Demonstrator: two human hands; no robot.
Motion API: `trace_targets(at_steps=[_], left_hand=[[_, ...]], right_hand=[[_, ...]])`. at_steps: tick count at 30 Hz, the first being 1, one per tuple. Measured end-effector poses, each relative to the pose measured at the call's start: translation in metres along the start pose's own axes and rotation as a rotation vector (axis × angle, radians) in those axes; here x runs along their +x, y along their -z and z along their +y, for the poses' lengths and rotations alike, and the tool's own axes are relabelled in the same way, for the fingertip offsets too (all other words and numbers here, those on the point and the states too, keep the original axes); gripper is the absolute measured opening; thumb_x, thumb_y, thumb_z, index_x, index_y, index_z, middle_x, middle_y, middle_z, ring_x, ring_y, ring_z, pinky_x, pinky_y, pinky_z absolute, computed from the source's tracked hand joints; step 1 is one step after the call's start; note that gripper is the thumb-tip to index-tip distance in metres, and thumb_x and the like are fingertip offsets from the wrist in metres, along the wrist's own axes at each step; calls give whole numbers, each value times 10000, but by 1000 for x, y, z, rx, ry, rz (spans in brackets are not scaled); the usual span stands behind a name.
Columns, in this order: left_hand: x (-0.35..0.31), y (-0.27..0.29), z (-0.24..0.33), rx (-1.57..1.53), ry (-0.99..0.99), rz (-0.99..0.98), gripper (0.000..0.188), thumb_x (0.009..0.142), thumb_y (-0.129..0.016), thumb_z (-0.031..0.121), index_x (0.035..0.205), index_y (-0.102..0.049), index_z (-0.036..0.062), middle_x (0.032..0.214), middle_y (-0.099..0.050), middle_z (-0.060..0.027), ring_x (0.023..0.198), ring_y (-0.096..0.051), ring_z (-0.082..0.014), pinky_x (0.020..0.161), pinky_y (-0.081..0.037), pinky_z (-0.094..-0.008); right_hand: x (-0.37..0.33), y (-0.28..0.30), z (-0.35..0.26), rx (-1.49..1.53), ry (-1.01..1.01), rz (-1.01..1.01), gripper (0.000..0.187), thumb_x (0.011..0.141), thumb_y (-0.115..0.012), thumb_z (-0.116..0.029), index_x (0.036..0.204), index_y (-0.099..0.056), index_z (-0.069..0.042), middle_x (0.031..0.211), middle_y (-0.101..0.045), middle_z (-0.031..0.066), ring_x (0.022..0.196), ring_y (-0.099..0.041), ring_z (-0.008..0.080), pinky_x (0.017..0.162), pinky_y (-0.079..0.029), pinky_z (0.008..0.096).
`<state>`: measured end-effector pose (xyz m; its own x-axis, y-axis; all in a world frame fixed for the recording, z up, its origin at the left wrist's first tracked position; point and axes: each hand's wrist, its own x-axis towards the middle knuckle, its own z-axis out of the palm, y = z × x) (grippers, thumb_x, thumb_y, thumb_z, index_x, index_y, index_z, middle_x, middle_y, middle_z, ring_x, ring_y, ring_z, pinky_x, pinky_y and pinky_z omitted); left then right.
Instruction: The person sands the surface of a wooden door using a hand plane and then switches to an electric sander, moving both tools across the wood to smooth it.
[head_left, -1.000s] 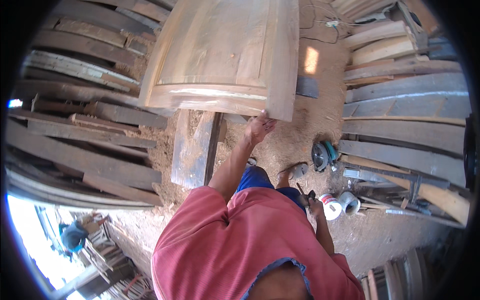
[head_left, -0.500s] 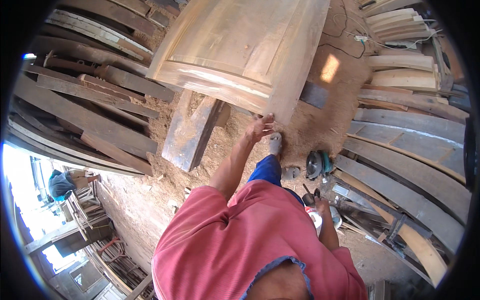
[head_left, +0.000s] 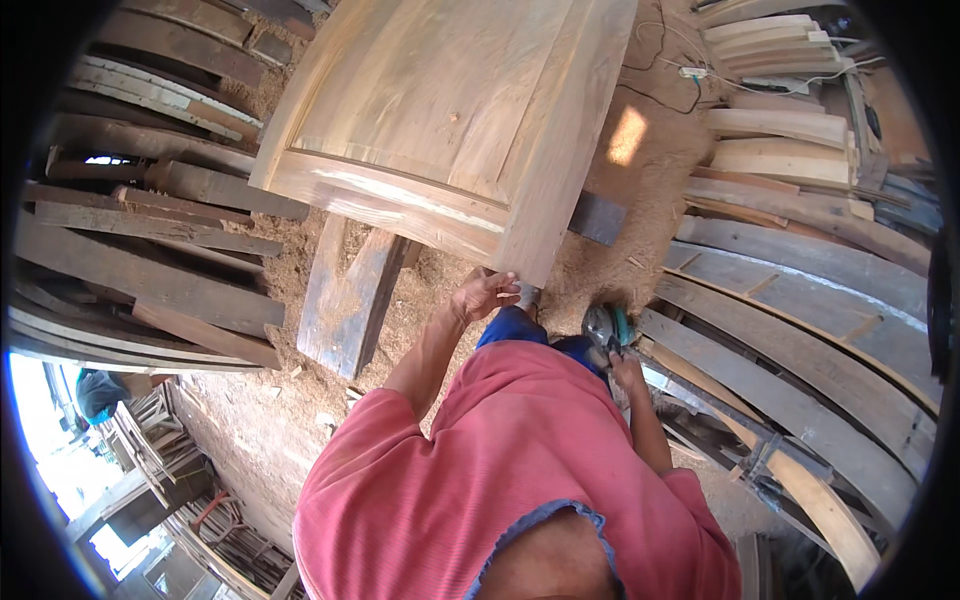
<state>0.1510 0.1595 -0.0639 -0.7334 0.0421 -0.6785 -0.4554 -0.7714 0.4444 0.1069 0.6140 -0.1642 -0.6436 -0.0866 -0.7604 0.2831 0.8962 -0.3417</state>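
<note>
A large pale wooden door panel (head_left: 400, 110) with a raised frame lies ahead of me, its near end resting over a thick wooden block (head_left: 345, 300). At the door's near right corner is my left hand (head_left: 485, 293), its fingers stretched out and slightly apart against the edge. My right hand (head_left: 628, 372) is lower and to the right, closed round a dark, slim tool (head_left: 612, 346) whose kind I cannot make out. Just beyond that tool, a teal and dark power saw (head_left: 605, 325) with a round guard sits on the floor, partly overlapped by it.
Long planks (head_left: 150, 235) are stacked on the left. More boards (head_left: 800, 310) line the right side. A white power strip (head_left: 692, 73) with cables lies at the upper right. Sawdust covers the floor around a dark block (head_left: 597, 218). Another person (head_left: 100, 395) is far left.
My right hand has moved forward with the dark tool, close to the power saw. The left hand stays at the door corner, its fingers drawn closer together. The whole view has shifted.
</note>
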Motion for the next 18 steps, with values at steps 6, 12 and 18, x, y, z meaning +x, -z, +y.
trace_targets(at_steps=[6, 12, 18], left_hand=[[-9, 0, 33, 568, 179, 63, 358, 955, -694, 318, 1077, -710, -18, 972, -736, -167, 923, -722, -301, 893, -586, -474], [-42, -41, 104, 1703, -323, 327, 442, 889, -720, 374, 1172, -666, 38, 1124, -703, -184, 1081, -656, -409, 941, -532, -503], [-38, -90, 150, 2013, -976, 565, 1111, 734, -839, 614, 1579, -351, 82, 1543, -388, -284, 1468, -288, -478, 1212, -223, -598]], right_hand=[[15, 31, -82, 567, -158, 243, 525, 979, -656, -554, 842, -658, -47, 651, -576, 31, 530, -542, 159, 480, -402, 347], [3, 135, -214, 451, 298, 407, 450, 1007, -661, -422, 1133, -658, 10, 751, -629, 38, 632, -580, 185, 589, -468, 365], [-18, 168, -329, 7, 807, 530, 909, 900, -773, -397, 1583, -352, 30, 1101, -734, 229, 946, -714, 325, 884, -547, 414]])
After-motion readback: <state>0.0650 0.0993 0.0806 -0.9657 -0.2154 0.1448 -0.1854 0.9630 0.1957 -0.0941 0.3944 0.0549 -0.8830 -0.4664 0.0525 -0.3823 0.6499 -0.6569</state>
